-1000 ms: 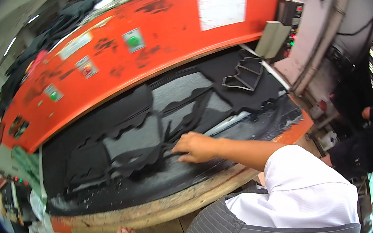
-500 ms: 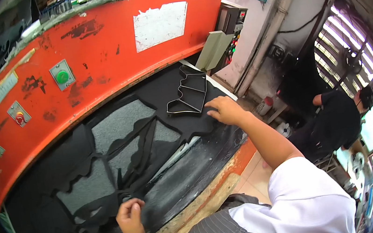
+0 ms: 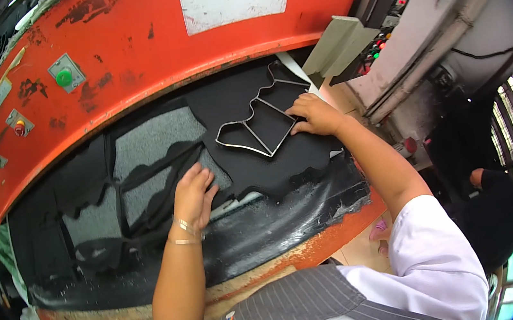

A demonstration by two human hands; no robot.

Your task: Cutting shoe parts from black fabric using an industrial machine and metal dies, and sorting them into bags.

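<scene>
A thin metal cutting die (image 3: 257,138), with one wavy side and crossbars, lies on a black sheet of material (image 3: 218,90). My right hand (image 3: 317,115) grips the die's straight edge between thumb and fingers. To the left, the sheet is cut into a web of black strips (image 3: 167,166), and grey surface (image 3: 156,134) shows through the holes. My left hand (image 3: 195,195) is over these strips, fingers loosely bent and apart, with nothing visible in them. Whether its fingertips touch the strips I cannot tell.
An orange machine beam (image 3: 124,41) with a green button (image 3: 64,77) spans the far side. A control box (image 3: 375,28) with lit lamps stands at the far right. Black, worn material (image 3: 276,212) covers the near edge. Another person in black (image 3: 487,214) is at right.
My right hand has closed on the die, which is turned and shifted nearer. My left hand has moved up and right over the cut strips. The view has tilted down.
</scene>
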